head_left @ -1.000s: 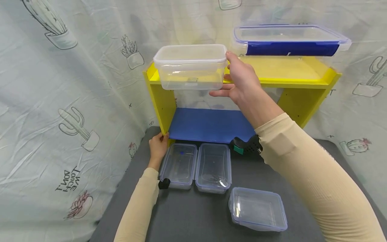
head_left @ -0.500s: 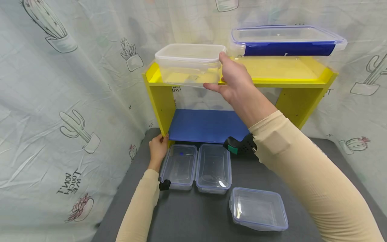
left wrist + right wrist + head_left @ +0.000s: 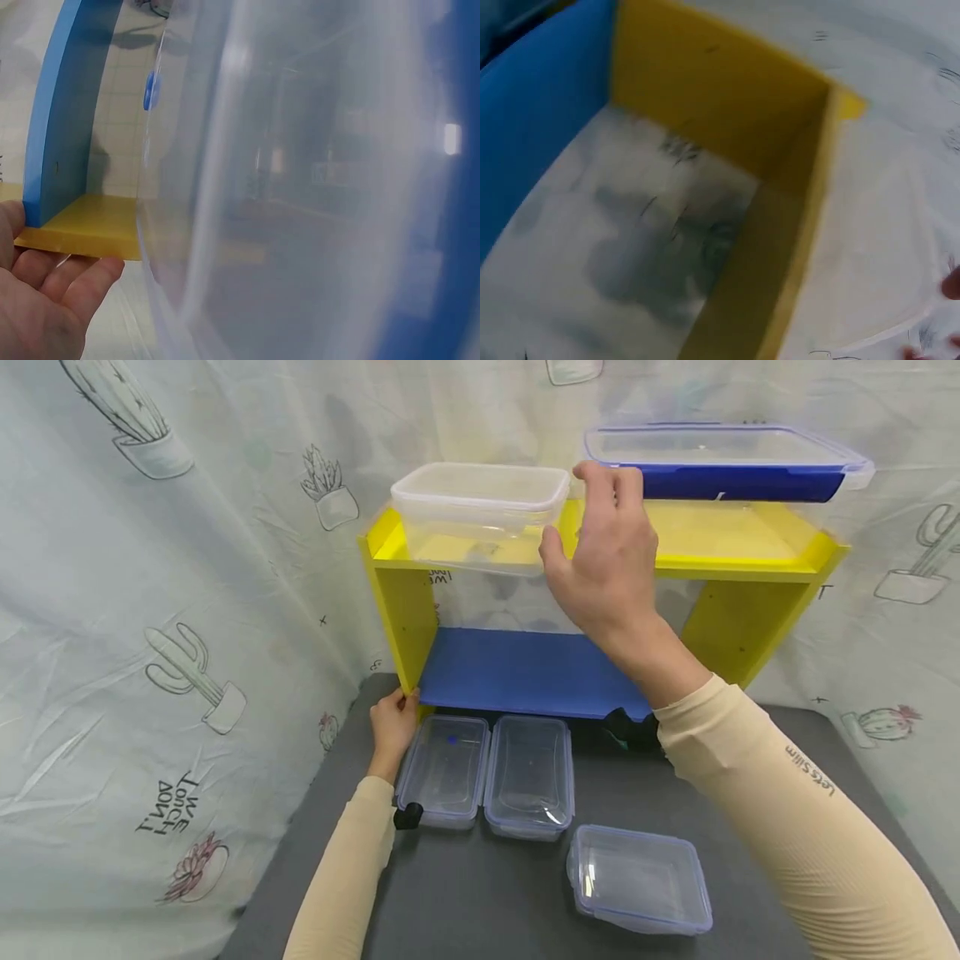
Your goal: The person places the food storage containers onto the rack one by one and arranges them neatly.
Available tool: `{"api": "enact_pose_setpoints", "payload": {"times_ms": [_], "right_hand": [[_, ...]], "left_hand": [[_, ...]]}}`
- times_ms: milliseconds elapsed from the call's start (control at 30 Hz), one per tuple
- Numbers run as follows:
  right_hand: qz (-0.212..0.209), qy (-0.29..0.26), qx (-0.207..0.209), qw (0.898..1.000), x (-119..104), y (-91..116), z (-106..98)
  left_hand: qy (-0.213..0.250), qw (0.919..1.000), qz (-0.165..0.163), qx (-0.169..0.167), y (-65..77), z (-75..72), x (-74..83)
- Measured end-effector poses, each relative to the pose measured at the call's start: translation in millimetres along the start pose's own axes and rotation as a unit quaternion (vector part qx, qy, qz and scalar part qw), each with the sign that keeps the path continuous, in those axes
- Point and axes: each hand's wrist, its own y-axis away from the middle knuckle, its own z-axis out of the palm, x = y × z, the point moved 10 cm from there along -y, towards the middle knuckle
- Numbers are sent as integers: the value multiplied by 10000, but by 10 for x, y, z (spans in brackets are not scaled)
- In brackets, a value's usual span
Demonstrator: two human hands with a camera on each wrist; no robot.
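My left hand (image 3: 393, 727) grips the lower left corner of a yellow and blue shelf unit (image 3: 390, 610); in the left wrist view its fingers (image 3: 91, 289) lie against the yellow panel. A clear lidded food container (image 3: 480, 518) with a whitish lid sits on the top board at the left. Just right of it is my right hand (image 3: 611, 560), fingers bent loosely and parted, thumb near the container's lower right corner. Beyond the fingertips stands a larger clear container (image 3: 742, 481) with a dark blue front clip. The right wrist view is blurred, showing only fingertips at its right edge.
Two clear containers (image 3: 444, 768) with bluish rims lie side by side on the grey table (image 3: 465, 902), below the blue lower shelf (image 3: 525, 672). Another clear container (image 3: 641, 881) sits nearer, to the right. A cactus-print curtain (image 3: 225, 568) hangs behind and at the left.
The whitish-lidded container has moved back onto the top board. My right hand has let go of it and shifted right, fingers raised. My left hand stays on the shelf corner.
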Motion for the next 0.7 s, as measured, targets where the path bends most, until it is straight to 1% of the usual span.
{"api": "enact_pose_setpoints", "payload": {"times_ms": [33, 67, 100, 133, 167, 200, 267, 333, 433, 567, 700], "right_hand": [[-753, 322, 362, 9960, -132, 31, -33], [-1430, 597, 623, 9860, -251, 79, -37], [-2036, 873, 784, 9720, -355, 135, -14], [-2481, 1122, 819, 9587, -431, 182, 32], [-2791, 1310, 750, 9483, -481, 217, 91], [-2980, 1431, 634, 9416, -509, 238, 152], [-3091, 1568, 232, 9377, -526, 249, 286], [-3004, 1685, -172, 9387, -510, 237, 395], [-2861, 1814, -503, 9395, -486, 211, 486], [-2840, 1954, -464, 9376, -482, 168, 511], [-2825, 1966, -480, 9377, -455, 116, 539]], "left_hand": [[-29, 10000, 21, 13, -6, -9, 6], [-38, 10000, 15, 3, -11, -14, 8], [-69, 10000, 2, -13, -14, -16, 7], [-102, 9999, -17, -40, -16, -14, 3], [-133, 9999, -37, -64, -17, -13, -1], [-158, 9998, -55, -80, -18, -11, -4], [-158, 9998, -116, -94, -13, -13, -23], [-150, 9997, -144, -92, -12, -14, -38], [-152, 9997, -153, -76, -14, -18, -40], [-121, 9998, -127, -63, -12, -20, -19], [-84, 9999, -98, -101, -11, 0, -6]]}}
